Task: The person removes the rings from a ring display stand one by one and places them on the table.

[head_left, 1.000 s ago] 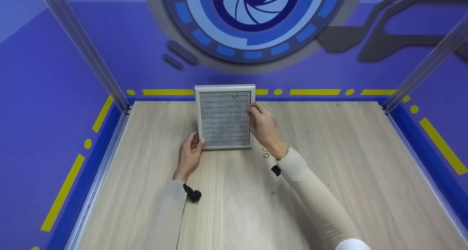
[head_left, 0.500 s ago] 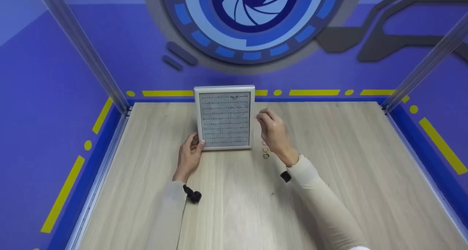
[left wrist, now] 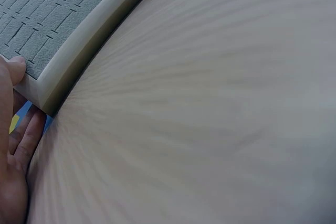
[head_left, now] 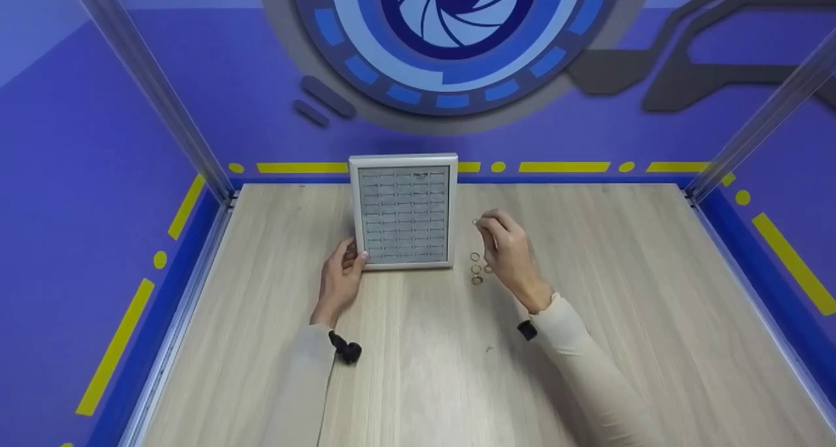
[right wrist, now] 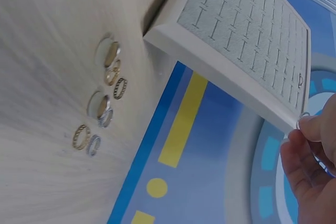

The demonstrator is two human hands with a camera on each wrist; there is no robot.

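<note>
A white-framed ring display tray (head_left: 403,266) stands tilted up at the back of the table, its grey foam lined with rows of slots. My left hand (head_left: 340,278) grips its lower left corner, thumb on the front and fingers behind, as the left wrist view also shows. One ring (right wrist: 300,80) sits in a slot in the top row. To the right of the tray, my right hand (head_left: 511,251) pinches a small ring (right wrist: 303,114) between thumb and fingertips. Beneath that hand several loose rings (head_left: 475,257) lie on the table, gold and silver in the right wrist view.
The wooden table (head_left: 418,381) is bounded by blue-purple panels (head_left: 562,133) at the back and sides. Metal posts (head_left: 157,87) rise at the back corners. A tiny dark speck (head_left: 488,349) lies on the wood nearer the front.
My right hand has moved from the tray's right edge to the right and toward me, the ring at its fingertips. More loose rings are uncovered. My left hand and the tray stay put.
</note>
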